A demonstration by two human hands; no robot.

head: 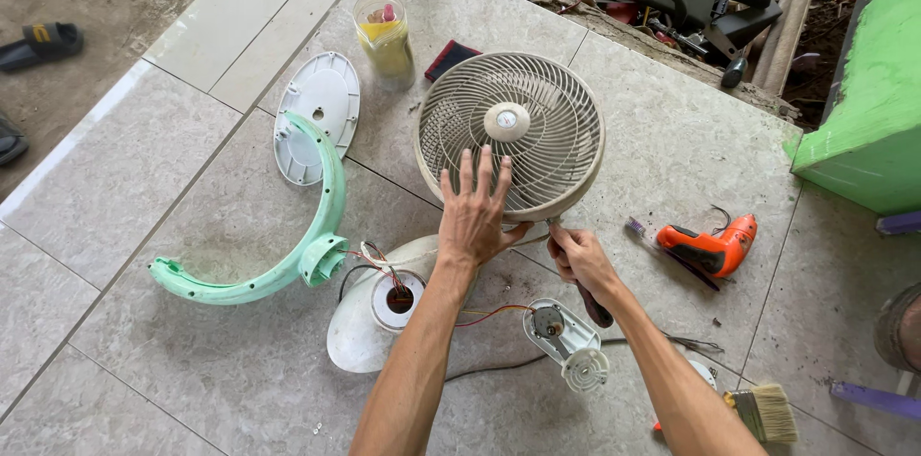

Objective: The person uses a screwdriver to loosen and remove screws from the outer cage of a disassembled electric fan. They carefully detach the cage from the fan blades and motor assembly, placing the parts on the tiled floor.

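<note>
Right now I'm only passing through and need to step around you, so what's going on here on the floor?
A person is working on a taken-apart fan on the tiled floor. The left hand lies flat on the beige fan grille, steadying it. The right hand grips a dark-handled tool at the grille's lower edge. A mint-green curved stand, a white base with loose wires and an orange drill lie around them.

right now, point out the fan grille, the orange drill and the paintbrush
fan grille (537, 120), head view, on the ribs right of its round centre cap
orange drill (712, 247), head view, on the middle of its body
paintbrush (775, 412), head view, on its pale bristles
</note>
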